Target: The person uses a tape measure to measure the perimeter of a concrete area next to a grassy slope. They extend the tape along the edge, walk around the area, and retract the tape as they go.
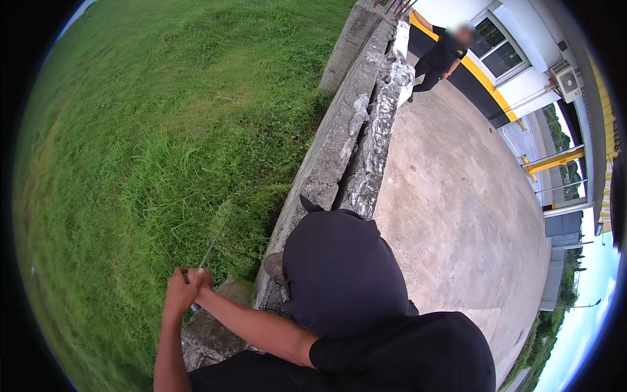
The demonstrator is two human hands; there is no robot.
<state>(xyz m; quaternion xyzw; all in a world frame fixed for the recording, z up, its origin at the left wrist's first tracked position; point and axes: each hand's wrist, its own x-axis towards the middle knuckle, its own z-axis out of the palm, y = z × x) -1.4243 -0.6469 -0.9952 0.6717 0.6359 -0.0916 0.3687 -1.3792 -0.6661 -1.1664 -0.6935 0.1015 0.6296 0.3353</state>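
Note:
Both my hands are brought together over the grass, beyond the wall's left edge. My left hand (177, 288) is closed, its fingers pressed up against the right. My right hand (202, 279) is closed too, its forearm reaching across from the right. Between them they grip a thin rod (211, 249) that slants up and away over the grass. A short dark end of its handle shows below the hands. Fingers hide most of the grip, and the rod's far tip is lost against the green.
My dark-clothed leg (343, 268) rests on a cracked concrete wall (322, 171), a shoe (273, 266) beside it. Tall grass (163, 176) lies left; a concrete yard (457, 196) lies right. Another person (444, 55) stands by the wall's far end, near a building with an air-conditioner unit (565, 81).

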